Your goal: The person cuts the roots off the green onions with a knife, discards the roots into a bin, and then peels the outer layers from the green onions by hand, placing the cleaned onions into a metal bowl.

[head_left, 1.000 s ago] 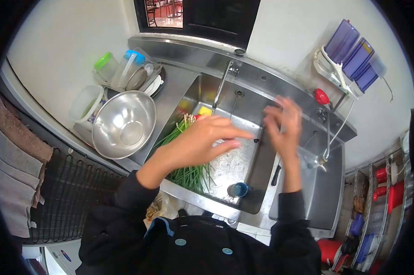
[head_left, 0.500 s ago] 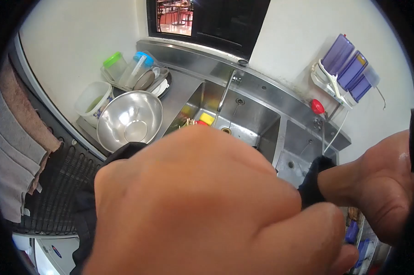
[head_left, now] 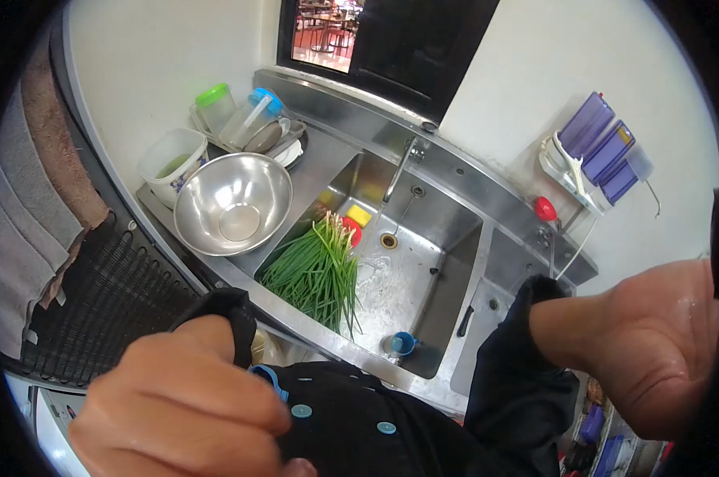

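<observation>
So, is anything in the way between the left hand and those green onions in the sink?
Only the sink's front rim lies between the left hand and the green onions; nothing visible covers them.

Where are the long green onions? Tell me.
Head view: the green onions lie in the rectangular steel sink, at its left, beside the round red object.

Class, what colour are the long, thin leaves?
The leaves are green, clearest in the head view.
</observation>
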The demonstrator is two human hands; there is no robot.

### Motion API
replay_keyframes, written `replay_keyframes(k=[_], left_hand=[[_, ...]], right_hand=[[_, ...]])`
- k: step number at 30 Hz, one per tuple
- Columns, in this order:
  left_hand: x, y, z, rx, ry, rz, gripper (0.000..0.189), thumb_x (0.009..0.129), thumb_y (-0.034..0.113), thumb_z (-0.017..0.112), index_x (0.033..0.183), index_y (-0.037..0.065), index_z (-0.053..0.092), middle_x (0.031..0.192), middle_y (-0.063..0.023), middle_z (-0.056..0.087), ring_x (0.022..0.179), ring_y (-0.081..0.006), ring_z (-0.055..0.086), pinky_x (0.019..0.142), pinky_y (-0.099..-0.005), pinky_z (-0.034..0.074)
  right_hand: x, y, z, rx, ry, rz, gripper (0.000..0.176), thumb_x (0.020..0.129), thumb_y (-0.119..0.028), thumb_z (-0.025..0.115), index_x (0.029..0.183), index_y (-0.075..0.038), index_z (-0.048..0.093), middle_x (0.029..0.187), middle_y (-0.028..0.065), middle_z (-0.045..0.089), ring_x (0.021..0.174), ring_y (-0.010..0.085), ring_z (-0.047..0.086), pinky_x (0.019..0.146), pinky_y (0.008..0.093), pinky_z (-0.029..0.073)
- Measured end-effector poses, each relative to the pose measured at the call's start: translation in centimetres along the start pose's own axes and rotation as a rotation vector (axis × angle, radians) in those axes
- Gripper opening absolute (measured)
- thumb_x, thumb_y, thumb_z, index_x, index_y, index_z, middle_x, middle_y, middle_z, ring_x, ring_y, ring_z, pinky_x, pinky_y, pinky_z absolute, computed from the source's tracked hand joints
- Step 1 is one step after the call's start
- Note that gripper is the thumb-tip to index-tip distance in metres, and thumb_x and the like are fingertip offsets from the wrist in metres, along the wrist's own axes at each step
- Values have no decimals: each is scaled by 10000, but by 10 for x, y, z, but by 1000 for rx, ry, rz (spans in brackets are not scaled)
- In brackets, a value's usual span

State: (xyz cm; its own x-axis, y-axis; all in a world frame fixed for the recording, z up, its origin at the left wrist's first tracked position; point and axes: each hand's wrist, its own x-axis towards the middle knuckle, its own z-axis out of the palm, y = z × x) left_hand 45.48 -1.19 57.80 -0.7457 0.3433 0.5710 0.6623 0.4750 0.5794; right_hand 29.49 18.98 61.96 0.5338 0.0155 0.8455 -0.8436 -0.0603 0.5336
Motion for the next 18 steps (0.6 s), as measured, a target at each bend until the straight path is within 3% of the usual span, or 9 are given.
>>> replay_keyframes(k=[2, 4, 6, 8, 10, 13, 14, 15, 18], left_hand=[[-16, 11, -3, 17, 109, 10, 409, 834, 409, 502, 725, 18, 551, 585, -78, 418, 499, -164, 417, 503, -417, 349], [-24, -41, 2, -39, 508, 1448, 163, 621, 213, 691, 544, 179, 552, 491, 116, 505, 358, -8, 383, 353, -144, 304], [-67, -13, 3, 735, 1315, 994, 224, 675, 273, 657, 503, 206, 530, 512, 176, 519, 366, 51, 365, 359, -92, 297], [-120, -15, -31, 110, 1080, 1343, 271, 756, 332, 579, 538, 173, 555, 473, 101, 533, 368, 35, 396, 365, -102, 335], [-132, -24, -40, -318, 802, 1479, 255, 777, 314, 559, 576, 159, 574, 449, 69, 529, 375, 33, 413, 365, -108, 342], [-27, -40, -11, -404, 464, 787, 123, 825, 87, 515, 728, 60, 585, 386, -43, 474, 270, -128, 382, 277, -227, 317], [-22, -19, -5, -91, 325, 223, 146, 810, 52, 531, 671, 32, 570, 385, -46, 434, 266, -154, 352, 276, -264, 292], [-5, -35, 13, -74, 395, 539, 200, 793, 58, 562, 607, -17, 550, 419, -52, 430, 283, -159, 361, 281, -269, 273], [6, -17, 24, -48, 454, 295, 186, 783, 88, 566, 635, -24, 557, 432, -59, 423, 293, -155, 351, 281, -262, 253]], right_hand=[[3, -5, 2, -25, 53, -6, 291, 787, -184, 423, 983, -48, 590, 1037, 147, 563, 973, 236, 496, 871, 389, 298], [5, -11, 0, -80, 152, 8, 295, 785, -187, 423, 983, -46, 591, 1039, 150, 562, 976, 241, 494, 863, 382, 302], [1, -18, -20, -89, 292, 69, 215, 792, -224, 454, 868, -66, 578, 906, 84, 531, 863, 211, 459, 825, 374, 294], [-15, -34, -69, -116, 117, 244, 210, 801, -290, 464, 741, -101, 534, 741, -3, 416, 737, 170, 354, 766, 356, 275], [-7, -26, -71, 430, -211, 321, 240, 781, -237, 459, 954, -144, 595, 798, 14, 458, 803, 164, 353, 749, 331, 243], [-11, -14, -70, 376, -268, 407, 195, 800, -276, 462, 913, -150, 559, 779, 15, 421, 751, 164, 320, 691, 315, 241], [-9, -11, -65, 197, -289, 434, 181, 814, -302, 456, 867, -145, 528, 775, 31, 428, 730, 165, 323, 642, 309, 248], [-10, -9, -59, 214, -307, 446, 181, 814, -302, 456, 867, -145, 528, 775, 31, 428, 730, 165, 323, 642, 309, 248], [-15, -7, -37, 157, -336, 465, 198, 816, -304, 459, 848, -124, 534, 769, 48, 455, 699, 173, 339, 593, 294, 264]])
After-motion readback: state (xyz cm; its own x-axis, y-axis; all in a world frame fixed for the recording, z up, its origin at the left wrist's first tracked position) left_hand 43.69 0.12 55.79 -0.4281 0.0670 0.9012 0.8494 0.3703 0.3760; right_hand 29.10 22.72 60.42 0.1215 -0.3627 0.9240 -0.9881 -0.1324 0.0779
